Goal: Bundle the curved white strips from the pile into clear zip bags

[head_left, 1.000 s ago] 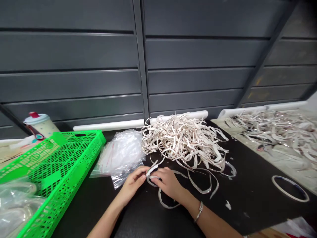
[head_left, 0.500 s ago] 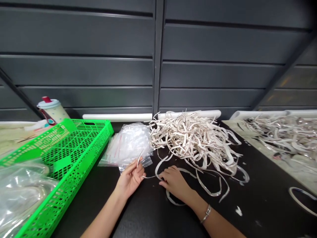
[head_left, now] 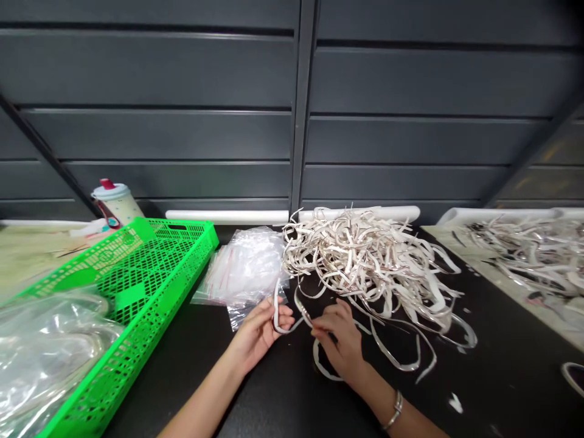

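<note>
While left hand (head_left: 259,334) clenches looped end of pale strip (head_left: 288,325), right hand (head_left: 340,340) pinches its length; strip lies near surface's (head_left: 502,389) front edge, just below tangled heap (head_left: 365,261). Strip handled apart from heap; lower loop wants straightening.

A green perforated plastic crate (head_left: 191,261) sits beside clear zip bags (head_left: 250,267), a lidded cup (head_left: 116,204) behind it.

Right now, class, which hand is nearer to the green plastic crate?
Left. The left hand is to the right of the green plastic crate, not touching it; the right hand lies farther right, beyond the left hand.
</note>
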`<act>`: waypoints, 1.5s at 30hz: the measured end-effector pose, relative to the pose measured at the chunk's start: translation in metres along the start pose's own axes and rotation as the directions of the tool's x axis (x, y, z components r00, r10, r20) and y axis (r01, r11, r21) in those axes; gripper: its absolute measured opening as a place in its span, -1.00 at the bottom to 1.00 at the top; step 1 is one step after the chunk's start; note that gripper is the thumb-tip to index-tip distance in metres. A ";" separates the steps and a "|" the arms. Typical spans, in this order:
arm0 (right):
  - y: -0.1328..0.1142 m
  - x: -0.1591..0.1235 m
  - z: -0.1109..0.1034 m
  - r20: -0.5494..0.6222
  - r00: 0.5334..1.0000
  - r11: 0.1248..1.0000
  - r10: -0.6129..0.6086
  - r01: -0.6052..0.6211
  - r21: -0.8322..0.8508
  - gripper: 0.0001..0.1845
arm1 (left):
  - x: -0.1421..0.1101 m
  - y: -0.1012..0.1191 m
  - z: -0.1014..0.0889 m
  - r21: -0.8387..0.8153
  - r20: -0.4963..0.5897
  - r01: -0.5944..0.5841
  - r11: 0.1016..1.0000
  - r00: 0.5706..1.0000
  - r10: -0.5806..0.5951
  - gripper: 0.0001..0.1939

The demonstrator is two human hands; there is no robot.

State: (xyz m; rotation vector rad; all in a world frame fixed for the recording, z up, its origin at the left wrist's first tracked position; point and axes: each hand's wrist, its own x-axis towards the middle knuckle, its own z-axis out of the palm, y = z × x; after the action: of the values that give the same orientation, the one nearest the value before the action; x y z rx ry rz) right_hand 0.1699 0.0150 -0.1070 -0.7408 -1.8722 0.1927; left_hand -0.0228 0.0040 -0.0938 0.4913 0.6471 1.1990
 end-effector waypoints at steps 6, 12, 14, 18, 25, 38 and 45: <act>-0.013 -0.003 0.007 0.124 0.967 0.975 -0.222 0.223 0.003 -0.93 | -0.005 -0.007 0.001 -0.024 0.089 0.078 0.997 0.993 -0.075 -0.82; -0.005 -0.002 0.014 0.268 0.955 0.988 -0.129 0.145 -0.043 -0.87 | -0.005 -0.003 0.001 -0.046 0.068 0.047 0.998 0.997 -0.044 -0.82; -0.003 -0.003 0.016 0.267 0.956 0.988 -0.118 0.140 -0.065 -0.87 | -0.006 -0.003 0.004 -0.005 0.079 0.020 1.000 0.997 -0.019 -0.82; -0.003 -0.004 0.016 0.197 0.973 0.991 -0.118 0.129 -0.042 -0.86 | -0.008 -0.003 0.009 0.084 0.064 -0.043 0.996 0.997 0.038 -0.81; 0.004 0.000 -0.002 -0.068 0.994 0.996 -0.086 0.086 -0.005 -0.61 | -0.002 0.003 0.000 0.281 -0.212 -0.305 0.910 0.905 0.369 -0.69; -0.018 -0.002 0.013 0.398 0.896 0.902 -0.197 0.324 -0.285 -0.83 | -0.013 -0.023 0.013 0.824 0.099 -0.255 0.507 0.944 0.314 -0.73; -0.014 -0.009 0.020 0.271 0.939 0.952 -0.209 0.259 -0.164 -0.75 | -0.012 -0.024 0.016 0.740 0.159 -0.271 0.615 0.960 0.231 -0.66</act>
State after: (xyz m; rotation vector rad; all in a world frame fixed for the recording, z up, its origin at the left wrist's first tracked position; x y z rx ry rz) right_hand 0.1491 0.0027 -0.1159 -0.6394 -2.2285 -0.0576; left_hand 0.0017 -0.0150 -0.0959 1.3672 1.0704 1.1286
